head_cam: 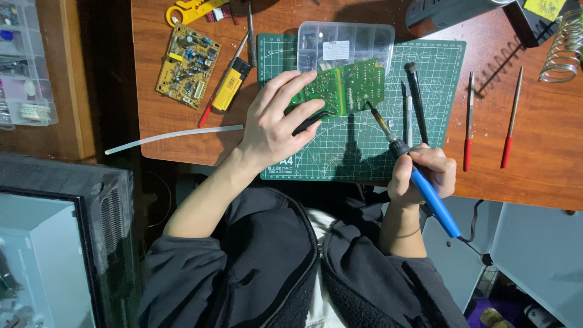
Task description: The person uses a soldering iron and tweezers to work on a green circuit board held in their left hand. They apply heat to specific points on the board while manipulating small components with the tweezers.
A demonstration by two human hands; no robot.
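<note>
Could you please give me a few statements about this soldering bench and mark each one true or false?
1. The left hand holds a green circuit board over the green cutting mat. True.
2. The right hand holds a red-handled file. False: it has a grip on a blue-handled soldering iron, and the two red-handled tools lie untouched on the wooden table.
3. The iron's tip points toward the green board. True.
4. The yellow circuit board lies on the cutting mat. False: it lies on the bare table, beside the mat.
5. A clear plastic parts box sits at the mat's far edge. True.
</note>
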